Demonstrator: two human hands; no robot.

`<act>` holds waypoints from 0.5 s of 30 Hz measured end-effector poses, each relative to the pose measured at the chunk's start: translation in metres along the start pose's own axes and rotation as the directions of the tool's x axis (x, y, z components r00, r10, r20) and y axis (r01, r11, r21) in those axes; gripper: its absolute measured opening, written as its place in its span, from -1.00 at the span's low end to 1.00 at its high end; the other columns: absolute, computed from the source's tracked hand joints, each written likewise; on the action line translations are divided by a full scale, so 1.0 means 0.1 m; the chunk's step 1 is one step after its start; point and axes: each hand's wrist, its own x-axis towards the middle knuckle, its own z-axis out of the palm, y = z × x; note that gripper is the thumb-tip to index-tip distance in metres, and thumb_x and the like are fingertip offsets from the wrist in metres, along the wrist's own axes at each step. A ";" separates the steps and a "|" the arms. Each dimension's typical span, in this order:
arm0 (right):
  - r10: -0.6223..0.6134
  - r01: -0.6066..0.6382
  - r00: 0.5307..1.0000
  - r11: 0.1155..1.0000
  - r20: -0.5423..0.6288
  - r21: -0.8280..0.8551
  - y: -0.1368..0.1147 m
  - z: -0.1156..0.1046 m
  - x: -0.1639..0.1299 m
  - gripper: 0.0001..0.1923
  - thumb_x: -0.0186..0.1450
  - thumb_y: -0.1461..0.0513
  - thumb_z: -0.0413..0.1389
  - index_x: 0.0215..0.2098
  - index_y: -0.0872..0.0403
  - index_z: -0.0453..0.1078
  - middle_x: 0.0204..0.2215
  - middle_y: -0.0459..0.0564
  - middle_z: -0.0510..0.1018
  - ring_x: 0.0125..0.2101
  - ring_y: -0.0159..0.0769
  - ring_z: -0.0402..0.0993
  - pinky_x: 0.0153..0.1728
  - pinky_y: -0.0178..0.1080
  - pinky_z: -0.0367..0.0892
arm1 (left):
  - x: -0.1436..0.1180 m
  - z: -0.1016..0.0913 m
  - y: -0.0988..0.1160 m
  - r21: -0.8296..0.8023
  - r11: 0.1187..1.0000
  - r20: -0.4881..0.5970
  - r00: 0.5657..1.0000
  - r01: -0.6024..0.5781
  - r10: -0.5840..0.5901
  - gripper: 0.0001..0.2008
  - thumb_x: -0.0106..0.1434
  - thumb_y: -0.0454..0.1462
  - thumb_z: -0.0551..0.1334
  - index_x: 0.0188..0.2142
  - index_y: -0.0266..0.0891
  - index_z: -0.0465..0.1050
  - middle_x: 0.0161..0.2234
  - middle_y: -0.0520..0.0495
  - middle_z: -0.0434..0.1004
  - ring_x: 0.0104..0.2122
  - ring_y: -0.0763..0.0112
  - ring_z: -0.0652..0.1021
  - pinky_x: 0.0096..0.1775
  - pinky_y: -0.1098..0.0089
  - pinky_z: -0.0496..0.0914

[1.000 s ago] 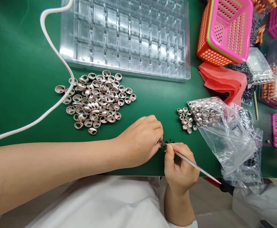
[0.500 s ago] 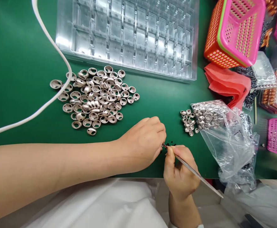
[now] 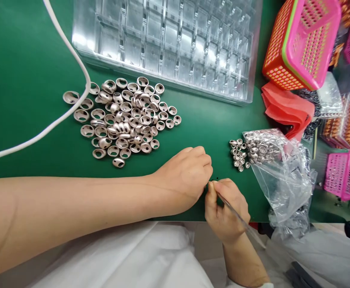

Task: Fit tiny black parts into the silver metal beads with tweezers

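My left hand (image 3: 188,178) is closed in a loose fist, its knuckles up, just above the green table. Whatever its fingers hold is hidden from this side. My right hand (image 3: 227,212) pinches a long, thin metal tool (image 3: 237,217) near its tip; the far end slants down to the right and is blurred. The tip meets the fingers of my left hand. A few tiny black pieces (image 3: 217,178) lie on the table just beyond the fingertips. Left of the hands spreads a pile of silver metal rings with holes in them (image 3: 124,124).
A clear compartment tray (image 3: 175,82) lies at the back. Small silver parts (image 3: 238,155) spill beside a clear plastic bag (image 3: 271,176). Stacked baskets (image 3: 285,68), red cloth (image 3: 283,106) and a pink basket (image 3: 338,176) stand right. A white cable (image 3: 70,48) crosses the left.
The view has shifted slightly. My right hand has come closer to the left one, covering most of the black pieces, and the tool's far end has swung a little.
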 end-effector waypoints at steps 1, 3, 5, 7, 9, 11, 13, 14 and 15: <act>0.011 -0.011 1.000 1.000 0.010 0.006 -0.01 0.00 0.00 -0.73 0.30 0.44 0.17 -0.09 0.06 0.31 -0.48 -0.13 0.49 -0.47 -0.36 0.50 -0.47 -0.30 0.47 | -0.01 0.01 -0.01 -0.003 1.000 -0.016 1.000 -0.007 0.007 -0.89 0.29 -0.44 0.21 -0.37 -0.32 0.48 -0.30 -0.11 0.53 -0.20 0.22 0.42 -0.15 0.21 0.35; 0.039 -0.039 0.999 0.999 0.003 0.008 -0.02 0.01 -0.01 -0.74 0.31 0.43 0.16 -0.09 0.05 0.31 -0.48 -0.13 0.50 -0.47 -0.36 0.51 -0.46 -0.30 0.48 | -0.02 0.04 -0.03 -0.008 1.000 -0.047 0.999 -0.024 0.023 -0.89 0.29 -0.43 0.21 -0.37 -0.31 0.48 -0.30 -0.11 0.52 -0.21 0.23 0.42 -0.15 0.23 0.34; 0.097 -0.096 0.995 0.995 -0.034 0.021 -0.04 0.02 -0.03 -0.78 0.33 0.41 0.15 -0.12 0.03 0.33 -0.48 -0.13 0.52 -0.47 -0.36 0.52 -0.45 -0.30 0.49 | -0.03 0.06 -0.04 -0.008 0.999 -0.068 0.997 -0.033 0.032 -0.89 0.29 -0.42 0.21 -0.36 -0.31 0.48 -0.31 -0.10 0.52 -0.21 0.23 0.42 -0.15 0.23 0.34; 0.170 -0.166 0.983 0.984 -0.067 0.065 -0.05 0.05 -0.05 -0.82 0.34 0.40 0.14 -0.15 0.02 0.34 -0.47 -0.12 0.53 -0.47 -0.36 0.52 -0.44 -0.29 0.50 | -0.03 0.06 -0.05 -0.012 1.000 -0.076 0.997 -0.029 0.028 -0.91 0.28 -0.42 0.22 -0.35 -0.31 0.48 -0.31 -0.09 0.52 -0.21 0.23 0.42 -0.15 0.24 0.34; 0.241 -0.228 0.964 0.966 -0.108 0.121 -0.05 0.09 -0.09 -0.84 0.34 0.39 0.14 -0.18 0.01 0.36 -0.46 -0.12 0.53 -0.47 -0.37 0.53 -0.43 -0.28 0.51 | -0.03 0.05 -0.04 -0.027 0.999 -0.070 0.997 -0.017 0.016 -0.94 0.27 -0.42 0.25 -0.34 -0.31 0.49 -0.30 -0.08 0.53 -0.20 0.24 0.43 -0.14 0.24 0.35; 0.307 -0.277 0.937 0.944 -0.168 0.181 -0.05 0.12 -0.13 -0.84 0.33 0.38 0.17 -0.19 0.01 0.38 -0.45 -0.13 0.54 -0.47 -0.37 0.53 -0.44 -0.28 0.51 | -0.03 0.03 -0.03 -0.047 0.999 -0.060 0.998 -0.004 0.001 -0.96 0.26 -0.42 0.28 -0.33 -0.31 0.49 -0.28 -0.08 0.55 -0.18 0.24 0.44 -0.12 0.23 0.36; 0.366 -0.310 0.904 0.917 -0.220 0.250 -0.05 0.15 -0.18 -0.82 0.31 0.39 0.18 -0.18 0.02 0.39 -0.45 -0.13 0.54 -0.47 -0.37 0.53 -0.45 -0.28 0.51 | -0.02 0.02 -0.03 -0.060 0.998 -0.050 0.999 0.007 -0.010 -0.97 0.26 -0.41 0.31 -0.32 -0.31 0.49 -0.25 -0.07 0.55 -0.17 0.23 0.45 -0.10 0.22 0.36; 0.384 -0.316 0.893 0.906 -0.235 0.281 -0.05 0.15 -0.20 -0.81 0.30 0.40 0.19 -0.18 0.03 0.39 -0.45 -0.13 0.53 -0.47 -0.38 0.53 -0.45 -0.28 0.51 | -0.02 0.02 -0.02 -0.064 0.998 -0.049 0.999 0.011 -0.014 -0.97 0.26 -0.41 0.31 -0.32 -0.31 0.49 -0.25 -0.07 0.56 -0.16 0.23 0.45 -0.10 0.22 0.36; 0.394 -0.317 0.887 0.899 -0.242 0.302 -0.04 0.16 -0.21 -0.80 0.30 0.41 0.19 -0.17 0.03 0.39 -0.45 -0.13 0.53 -0.47 -0.38 0.53 -0.45 -0.28 0.51 | -0.02 0.02 -0.02 -0.066 0.998 -0.046 0.999 0.015 -0.018 -0.96 0.26 -0.41 0.32 -0.32 -0.31 0.49 -0.25 -0.07 0.56 -0.16 0.23 0.45 -0.10 0.21 0.37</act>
